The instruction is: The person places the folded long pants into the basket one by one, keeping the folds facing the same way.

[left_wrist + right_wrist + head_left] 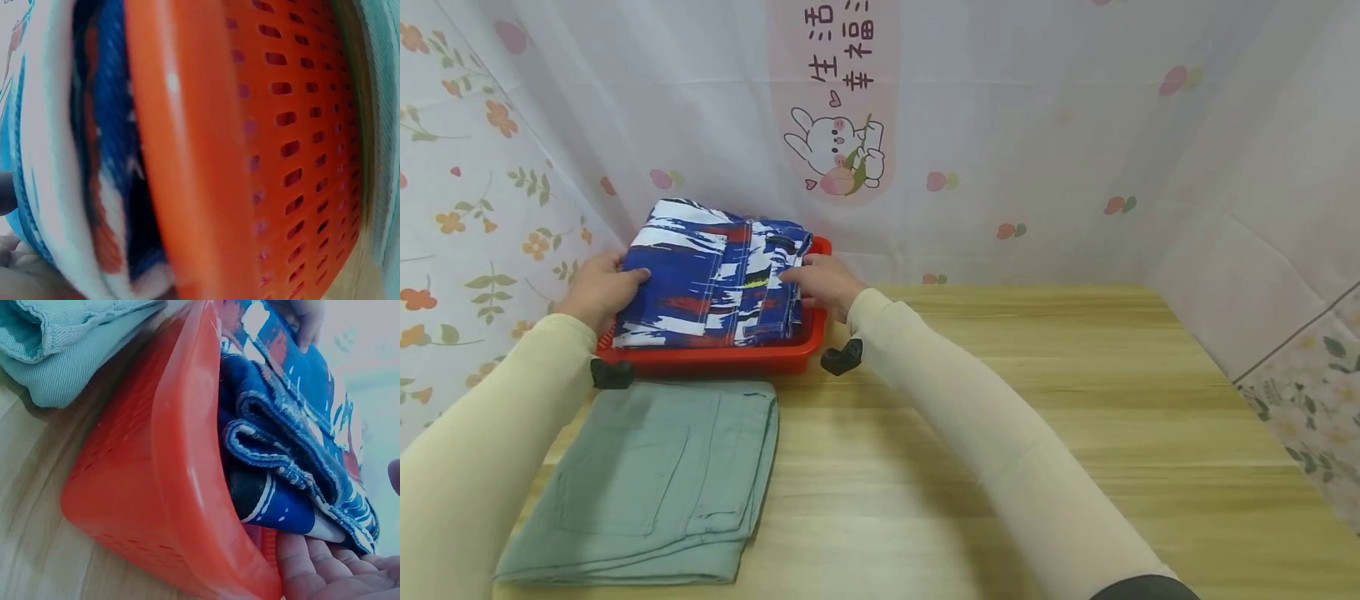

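Folded jeans (688,271) with a blue, white and red brushstroke print lie at the top of a red plastic basket (718,358) in the head view. My left hand (599,287) grips their left side, its thumb on top. On the opposite side, my right hand (826,283) holds the folded edge with the thumb above. The right wrist view shows the fingers (319,565) of that hand under the layers, inside the basket's rim. How far the left fingers reach beneath the cloth is hidden.
Folded pale green trousers (647,475) lie on the wooden table (1037,433) in front of the basket. A white printed curtain (1000,125) hangs close behind the basket, and a floral curtain (467,208) hangs along the left.
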Motion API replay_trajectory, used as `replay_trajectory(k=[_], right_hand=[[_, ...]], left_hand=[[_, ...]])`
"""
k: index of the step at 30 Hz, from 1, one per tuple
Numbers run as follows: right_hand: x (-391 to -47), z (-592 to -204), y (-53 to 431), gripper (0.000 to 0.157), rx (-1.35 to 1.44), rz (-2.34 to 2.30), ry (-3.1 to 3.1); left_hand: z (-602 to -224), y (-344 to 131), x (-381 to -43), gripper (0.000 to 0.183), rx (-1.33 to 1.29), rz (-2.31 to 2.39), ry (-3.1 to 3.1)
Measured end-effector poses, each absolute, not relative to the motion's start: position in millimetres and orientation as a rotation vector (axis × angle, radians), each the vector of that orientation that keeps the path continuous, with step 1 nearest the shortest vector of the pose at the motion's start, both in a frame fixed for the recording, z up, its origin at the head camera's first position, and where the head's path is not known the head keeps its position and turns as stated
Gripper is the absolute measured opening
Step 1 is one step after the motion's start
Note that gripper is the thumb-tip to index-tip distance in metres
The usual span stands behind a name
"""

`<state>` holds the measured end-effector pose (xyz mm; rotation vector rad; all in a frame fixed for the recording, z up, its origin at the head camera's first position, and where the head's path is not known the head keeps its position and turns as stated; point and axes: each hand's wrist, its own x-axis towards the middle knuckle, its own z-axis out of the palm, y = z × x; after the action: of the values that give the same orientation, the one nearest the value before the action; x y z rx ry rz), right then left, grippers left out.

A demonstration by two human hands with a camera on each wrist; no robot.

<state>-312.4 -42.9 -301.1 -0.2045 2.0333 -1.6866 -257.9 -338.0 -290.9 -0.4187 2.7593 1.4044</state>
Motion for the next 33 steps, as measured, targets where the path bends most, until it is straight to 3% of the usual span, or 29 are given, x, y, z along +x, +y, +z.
replay_trajectory(k=[9,19,26,33], right_hand=[[-312,-301,-44,0.056,-0.171,-1.663,1.97],[-312,-303,-44,0.052,-0.138,-1.713,1.896],[-309,-301,-39,0.047,-0.219,-1.497,2.132],[-308,-297,-29,0.035,-0.401,-1.333,2.378]], left_hand=[[-296,-335,-257,0.075,-0.504,1.312,2.749],[-306,-334,-257,0.071,-0.549,1.122,2.795],[-303,-333,-254,0.06,-0.439,0.977,2.845],[-291,-318,-256,0.061,-0.285,0.801,2.936]])
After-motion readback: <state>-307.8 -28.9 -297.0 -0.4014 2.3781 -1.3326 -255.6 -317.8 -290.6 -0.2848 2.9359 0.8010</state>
